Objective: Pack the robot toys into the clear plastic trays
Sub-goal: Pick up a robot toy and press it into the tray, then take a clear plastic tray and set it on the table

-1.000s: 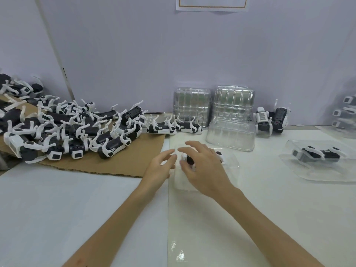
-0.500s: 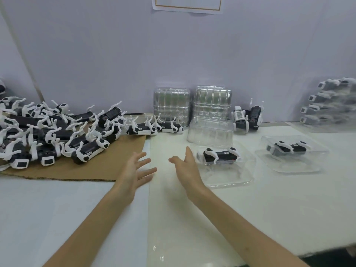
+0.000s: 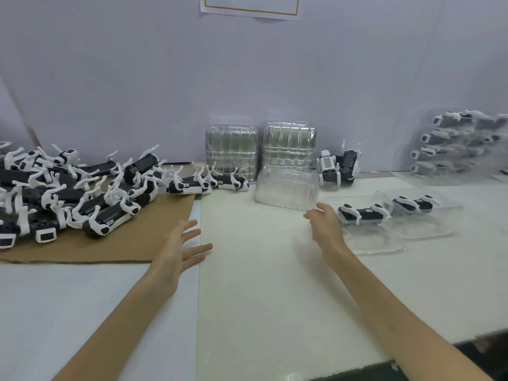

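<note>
Fingers of left hand (image 3: 181, 246) and right hand (image 3: 324, 226) are spread, holding nothing. Robot toys (image 3: 82, 199) lie heaped on cardboard (image 3: 123, 243), left. Likely light, rigid, legs fragile: grasp the body. Clear plastic trays (image 3: 379, 244) probably flex.

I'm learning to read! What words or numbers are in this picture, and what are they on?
Nothing here can be read.
White paper sheet with a brown border on the wall: shown part blank.
Striped label on the upright white robot toy: too blurred.
Tiny labels on the lying black-and-white robot toys: too small.
</note>
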Demonstrator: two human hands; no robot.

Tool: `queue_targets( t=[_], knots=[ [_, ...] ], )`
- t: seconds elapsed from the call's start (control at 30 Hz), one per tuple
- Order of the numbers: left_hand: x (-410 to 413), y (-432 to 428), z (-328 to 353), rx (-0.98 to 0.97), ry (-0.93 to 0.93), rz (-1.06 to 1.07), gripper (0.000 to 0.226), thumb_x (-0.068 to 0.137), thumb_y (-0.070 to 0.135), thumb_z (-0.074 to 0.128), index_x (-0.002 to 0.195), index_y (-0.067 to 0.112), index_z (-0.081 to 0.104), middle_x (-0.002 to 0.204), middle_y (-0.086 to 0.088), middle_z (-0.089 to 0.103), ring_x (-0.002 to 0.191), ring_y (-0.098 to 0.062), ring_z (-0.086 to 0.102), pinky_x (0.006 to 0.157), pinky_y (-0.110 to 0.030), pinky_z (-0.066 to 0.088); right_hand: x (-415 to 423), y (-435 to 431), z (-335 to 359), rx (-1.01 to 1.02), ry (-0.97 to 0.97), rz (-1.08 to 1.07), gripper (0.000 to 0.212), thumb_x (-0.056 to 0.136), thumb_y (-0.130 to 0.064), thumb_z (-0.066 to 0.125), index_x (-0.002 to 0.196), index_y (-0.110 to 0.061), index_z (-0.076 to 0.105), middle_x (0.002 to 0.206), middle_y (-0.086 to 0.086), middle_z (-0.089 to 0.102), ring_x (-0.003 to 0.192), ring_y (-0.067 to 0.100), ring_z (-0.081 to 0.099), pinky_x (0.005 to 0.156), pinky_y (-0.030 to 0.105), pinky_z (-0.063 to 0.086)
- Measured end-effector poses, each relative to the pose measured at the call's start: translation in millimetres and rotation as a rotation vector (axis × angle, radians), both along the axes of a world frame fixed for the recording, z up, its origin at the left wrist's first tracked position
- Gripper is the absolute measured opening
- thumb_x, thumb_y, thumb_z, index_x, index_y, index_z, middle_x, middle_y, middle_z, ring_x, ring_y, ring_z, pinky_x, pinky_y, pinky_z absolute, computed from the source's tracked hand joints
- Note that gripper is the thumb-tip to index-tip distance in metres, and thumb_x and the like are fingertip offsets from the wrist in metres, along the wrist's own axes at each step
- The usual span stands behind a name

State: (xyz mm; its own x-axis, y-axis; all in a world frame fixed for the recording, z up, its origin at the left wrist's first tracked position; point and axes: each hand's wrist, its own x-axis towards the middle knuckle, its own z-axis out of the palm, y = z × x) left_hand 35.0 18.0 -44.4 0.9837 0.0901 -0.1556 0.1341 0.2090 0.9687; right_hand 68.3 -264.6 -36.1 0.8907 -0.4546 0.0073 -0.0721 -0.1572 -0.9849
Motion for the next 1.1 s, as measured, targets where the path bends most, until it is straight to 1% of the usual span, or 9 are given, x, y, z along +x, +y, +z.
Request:
queue_targets(
  t=[0.1, 0.3, 0.37, 0.5, 0.63, 0.7, 0.8, 0.93, 1.1],
  knots=[
    [-1.7, -0.9, 1.2, 0.01, 0.004, -0.001, 0.04, 0.107, 0.04, 0.034, 0.133, 0.019, 0.055, 0.135, -0.005, 0.057, 0.094, -0.03, 0.072, 0.078, -0.036, 0.054, -1.0, -29.8, 2.0, 0.012, 0.021, -0.036, 0.034, 0.095, -0.012, 0.054, 0.129, -0.013, 0.054, 0.12, 0.008, 0.064, 0.087, 0.02, 0.064, 0.064, 0.029, 0.046],
    [-4.5, -3.6, 4.9, 0.029, 0.026, 0.012, 0.036, 0.105, 0.037, 0.04, 0.129, 0.017, 0.058, 0.131, -0.003, 0.06, 0.089, -0.029, 0.075, 0.079, -0.035, 0.055, 4.0, -95.4, 4.1, -0.078, 0.05, -0.155, 0.029, 0.095, -0.011, 0.05, 0.123, -0.013, 0.058, 0.106, 0.008, 0.071, 0.07, 0.02, 0.064, 0.06, 0.029, 0.042],
    [-4.6, -4.5, 5.7, 0.038, 0.031, 0.017, 0.033, 0.104, 0.034, 0.043, 0.128, 0.017, 0.059, 0.129, -0.003, 0.06, 0.087, -0.029, 0.075, 0.081, -0.035, 0.056, 9.3, -109.9, 3.6, -0.124, 0.063, -0.207, 0.03, 0.094, -0.01, 0.051, 0.123, -0.009, 0.055, 0.114, 0.015, 0.068, 0.078, 0.026, 0.065, 0.064, 0.031, 0.044],
    [-6.6, -4.7, 6.0, 0.067, 0.024, 0.007, 0.029, 0.103, 0.03, 0.045, 0.125, 0.018, 0.06, 0.125, -0.002, 0.061, 0.086, -0.028, 0.075, 0.077, -0.034, 0.055, 20.6, -105.2, -2.8, -0.406, 0.118, -0.215, 0.041, 0.093, -0.013, 0.058, 0.132, -0.005, 0.049, 0.132, 0.017, 0.057, 0.116, 0.033, 0.057, 0.093, 0.038, 0.042],
    [-7.3, -5.2, 5.3, 0.18, -0.012, -0.036, 0.023, 0.103, 0.025, 0.046, 0.113, 0.019, 0.065, 0.114, 0.0, 0.068, 0.081, -0.024, 0.076, 0.074, -0.031, 0.054, 35.7, -62.5, 0.3, -0.635, -0.072, -0.049, 0.045, 0.092, -0.011, 0.06, 0.135, -0.008, 0.05, 0.137, 0.011, 0.055, 0.122, 0.03, 0.054, 0.102, 0.042, 0.042],
    [-8.2, -7.9, 4.0, 0.296, -0.052, -0.09, 0.024, 0.103, 0.021, 0.046, 0.104, 0.019, 0.07, 0.106, -0.001, 0.074, 0.079, -0.022, 0.075, 0.078, -0.033, 0.053, 48.1, -43.8, 5.3, -0.819, -0.144, 0.026, 0.048, 0.092, -0.013, 0.06, 0.139, -0.01, 0.049, 0.142, 0.008, 0.053, 0.13, 0.028, 0.049, 0.109, 0.044, 0.036],
    [-9.6, -12.0, 2.3, 0.395, -0.103, -0.136, 0.028, 0.101, 0.014, 0.046, 0.094, 0.02, 0.073, 0.094, 0.001, 0.077, 0.073, -0.018, 0.073, 0.074, -0.032, 0.049, 71.8, -25.6, 12.5, -1.107, -0.109, 0.132, 0.057, 0.094, -0.021, 0.059, 0.148, -0.015, 0.041, 0.15, 0.005, 0.047, 0.139, 0.025, 0.039, 0.114, 0.044, 0.024],
    [-8.4, -11.2, 0.1, 0.413, -0.123, -0.156, 0.029, 0.101, 0.013, 0.045, 0.093, 0.019, 0.072, 0.09, 0.004, 0.077, 0.069, -0.013, 0.071, 0.064, -0.023, 0.044, 92.5, -16.6, 11.1, -1.175, 0.04, 0.106, 0.058, 0.092, -0.03, 0.059, 0.146, -0.018, 0.041, 0.146, 0.006, 0.047, 0.138, 0.026, 0.038, 0.111, 0.044, 0.024],
    [-6.0, -9.9, -1.0, 0.366, -0.122, -0.158, 0.028, 0.101, 0.011, 0.045, 0.094, 0.016, 0.072, 0.088, 0.0, 0.077, 0.07, -0.017, 0.072, 0.07, -0.031, 0.048, 86.8, -0.8, 5.9, -1.33, 0.017, 0.083, 0.04, 0.095, -0.038, 0.056, 0.13, -0.02, 0.057, 0.128, 0.006, 0.058, 0.121, 0.028, 0.052, 0.104, 0.042, 0.027]
  ],
)
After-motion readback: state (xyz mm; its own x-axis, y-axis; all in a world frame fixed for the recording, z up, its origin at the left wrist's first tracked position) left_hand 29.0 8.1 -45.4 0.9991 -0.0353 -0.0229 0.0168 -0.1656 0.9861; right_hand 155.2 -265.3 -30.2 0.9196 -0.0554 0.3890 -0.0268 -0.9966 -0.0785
